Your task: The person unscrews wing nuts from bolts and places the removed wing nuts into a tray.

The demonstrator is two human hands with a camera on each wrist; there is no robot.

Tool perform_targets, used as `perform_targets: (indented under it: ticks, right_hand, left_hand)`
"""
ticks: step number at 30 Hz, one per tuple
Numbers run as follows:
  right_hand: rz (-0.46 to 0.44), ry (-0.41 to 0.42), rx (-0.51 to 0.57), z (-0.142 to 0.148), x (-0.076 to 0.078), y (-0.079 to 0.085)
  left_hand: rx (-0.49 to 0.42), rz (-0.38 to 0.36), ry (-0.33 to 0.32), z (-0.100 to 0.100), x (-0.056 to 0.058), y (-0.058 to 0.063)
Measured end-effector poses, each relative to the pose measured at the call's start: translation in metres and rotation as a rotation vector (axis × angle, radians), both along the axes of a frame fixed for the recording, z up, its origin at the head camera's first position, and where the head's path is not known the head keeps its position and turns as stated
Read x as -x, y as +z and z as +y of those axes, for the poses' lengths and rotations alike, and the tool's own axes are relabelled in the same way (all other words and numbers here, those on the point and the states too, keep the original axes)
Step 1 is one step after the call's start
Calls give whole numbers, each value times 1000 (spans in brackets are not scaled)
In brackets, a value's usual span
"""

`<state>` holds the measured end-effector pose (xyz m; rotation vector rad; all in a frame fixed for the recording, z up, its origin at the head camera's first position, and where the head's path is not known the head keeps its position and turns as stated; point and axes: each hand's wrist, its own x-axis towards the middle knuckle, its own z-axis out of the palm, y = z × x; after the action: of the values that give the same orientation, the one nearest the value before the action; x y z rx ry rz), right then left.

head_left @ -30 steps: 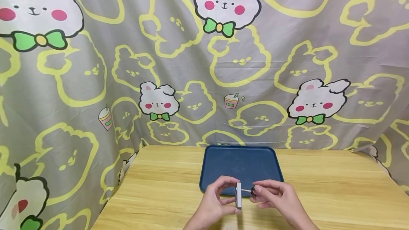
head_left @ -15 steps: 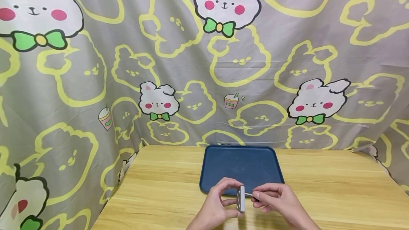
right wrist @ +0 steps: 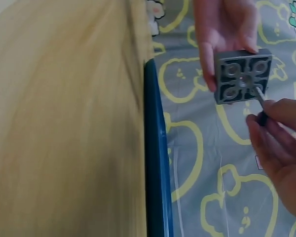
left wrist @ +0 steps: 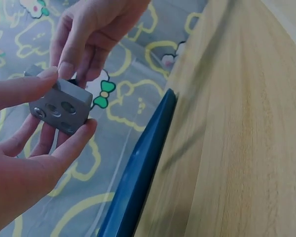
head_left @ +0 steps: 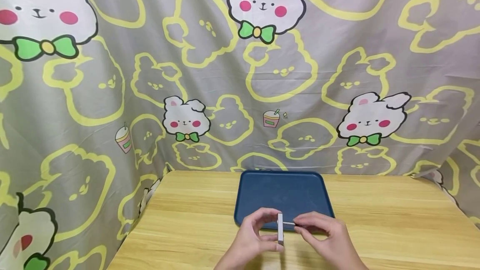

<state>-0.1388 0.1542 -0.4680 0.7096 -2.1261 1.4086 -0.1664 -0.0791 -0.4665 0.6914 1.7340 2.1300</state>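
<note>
Between the thumb and fingertips of my left hand (head_left: 249,236), a square grey metal plate (head_left: 280,229) is held on edge by its rims. Several round holes run through the plate's flat face (left wrist: 61,111), seen in the left wrist view. Its recessed, ribbed side (right wrist: 243,79) faces my right hand in the right wrist view. My right hand (head_left: 328,234) pinches the dark head (right wrist: 262,118) of a screw with thumb and fingers. The screw's silver threaded shank (right wrist: 259,95) points at the plate, its tip right at a corner hole.
A dark blue tray (head_left: 283,195) lies on the wooden table (head_left: 180,220), just beyond both hands. Behind the table hangs a grey curtain (head_left: 221,82) printed with rabbits, which also covers the left side.
The plate dips and turns its holed face slightly toward the head view, then returns edge-on and a little higher. My right fingers shift their grip on the screw head and now reach straighter.
</note>
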Motion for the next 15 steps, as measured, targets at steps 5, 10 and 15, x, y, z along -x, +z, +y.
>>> perform_targets:
  ticks: [5, 10, 15]
  right_hand:
    - [393, -17, -123, 0, 7, -7]
    - [594, -63, -197, -1, 10, -9]
    - [527, -55, -173, -2, 8, -6]
  left_hand:
    - [-25, -43, -11, 0, 0, 2]
    - [-41, -64, -18, 0, -1, 4]
    - [-46, -81, -14, -1, -2, 5]
